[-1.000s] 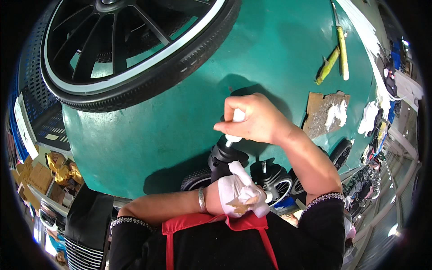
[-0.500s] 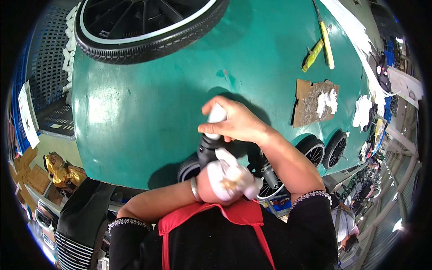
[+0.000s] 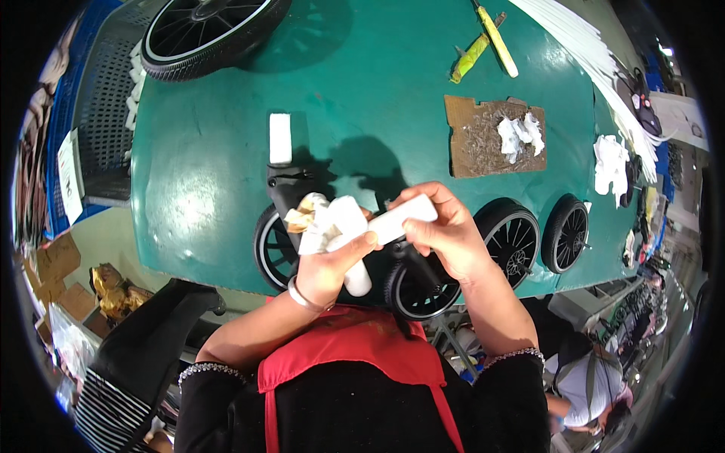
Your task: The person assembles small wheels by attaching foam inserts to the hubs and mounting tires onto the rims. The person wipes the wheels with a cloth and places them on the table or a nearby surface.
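My right hand (image 3: 453,240) is closed on a white sleeve (image 3: 408,219), held tilted with its far end at my left fingertips. My left hand (image 3: 323,273) is closed round several more white sleeves (image 3: 349,217) and a crumpled white cloth (image 3: 310,235) with brownish stains. To their left, a black fork (image 3: 282,183) is joined to a spoked wheel (image 3: 270,248), with another white sleeve (image 3: 280,140) on its upper end. A second wheel with a black fork (image 3: 421,281) is just below my right hand, partly hidden.
Two more spoked wheels (image 3: 565,234) stand at the table's near right. On the green table (image 3: 211,166) lie a smeared cardboard piece (image 3: 472,140), yellow-handled tools (image 3: 496,44) and a large wheel (image 3: 174,66) at far left. A grey crate (image 3: 106,121) of white pieces stands at left.
My right hand has let go of the sleeve on the black fork and come back to my left hand. It now holds another white sleeve. The view has shifted.
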Motion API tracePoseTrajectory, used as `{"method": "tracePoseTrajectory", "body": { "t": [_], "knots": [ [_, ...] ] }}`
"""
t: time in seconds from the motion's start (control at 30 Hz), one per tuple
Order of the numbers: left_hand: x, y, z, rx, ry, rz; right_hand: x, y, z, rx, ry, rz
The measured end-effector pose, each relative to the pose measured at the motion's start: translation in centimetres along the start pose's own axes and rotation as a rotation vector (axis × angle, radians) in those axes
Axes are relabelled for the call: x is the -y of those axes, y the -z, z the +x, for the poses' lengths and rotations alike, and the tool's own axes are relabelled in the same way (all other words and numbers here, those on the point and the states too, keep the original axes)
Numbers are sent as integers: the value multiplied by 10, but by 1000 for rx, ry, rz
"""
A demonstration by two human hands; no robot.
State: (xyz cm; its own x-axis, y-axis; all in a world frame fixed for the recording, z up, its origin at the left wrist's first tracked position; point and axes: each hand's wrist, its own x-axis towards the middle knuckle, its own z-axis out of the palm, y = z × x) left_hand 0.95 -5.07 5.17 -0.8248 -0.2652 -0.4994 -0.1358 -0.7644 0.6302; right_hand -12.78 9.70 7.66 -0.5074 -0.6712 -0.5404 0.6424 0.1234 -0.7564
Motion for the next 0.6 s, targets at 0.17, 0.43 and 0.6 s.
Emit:
{"method": "tracePoseTrajectory", "body": {
  "t": [0.17, 0.43, 0.6],
  "knots": [
    [40, -34, -7, -73, 205, -204, 5, 49, 8, -196, 75, -169],
    [141, -50, -15, 91, -798, 1024, -25, 58, 74, 39, 350, -834],
    [150, -45, -21, 61, -778, 1165, -38, 47, 115, 0, 285, -829]
  ]
}}
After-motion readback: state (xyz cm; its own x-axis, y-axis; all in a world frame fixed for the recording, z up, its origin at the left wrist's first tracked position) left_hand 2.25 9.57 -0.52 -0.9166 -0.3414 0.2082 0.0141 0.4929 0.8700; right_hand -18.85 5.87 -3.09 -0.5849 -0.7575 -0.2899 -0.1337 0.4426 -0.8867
